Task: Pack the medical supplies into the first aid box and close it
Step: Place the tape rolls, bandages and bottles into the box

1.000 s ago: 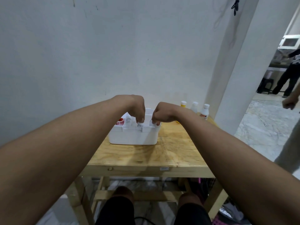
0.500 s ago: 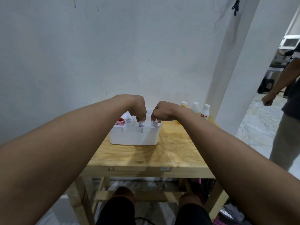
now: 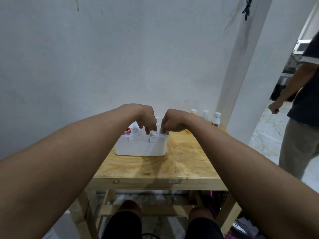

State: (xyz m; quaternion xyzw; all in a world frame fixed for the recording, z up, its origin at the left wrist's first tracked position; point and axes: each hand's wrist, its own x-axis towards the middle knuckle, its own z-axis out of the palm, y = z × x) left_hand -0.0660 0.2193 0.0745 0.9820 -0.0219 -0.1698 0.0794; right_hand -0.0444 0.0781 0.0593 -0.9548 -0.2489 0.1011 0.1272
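Note:
The white first aid box [image 3: 139,147] stands open on the wooden table [image 3: 181,163], near the wall. My left hand [image 3: 145,118] and my right hand [image 3: 172,121] hang side by side over its right half, fingers pointing down into it. The right fingertips pinch a small white item [image 3: 162,134] at the box's top edge. The left fingertips touch a greyish-white item [image 3: 153,134] beside it; whether they grip it is unclear. A red-topped item [image 3: 127,130] and other white supplies [image 3: 135,131] stand in the left half. The box's lid is hidden behind my hands.
Three small white bottles [image 3: 205,115] stand at the table's back right corner, one with a yellow body. A white pillar [image 3: 241,83] rises right of the table. A person [image 3: 303,118] stands on the tiled floor at the far right. My knees are under the table's front edge.
My fingers have uncurled a little and dipped lower into the box. The person at the right has walked closer.

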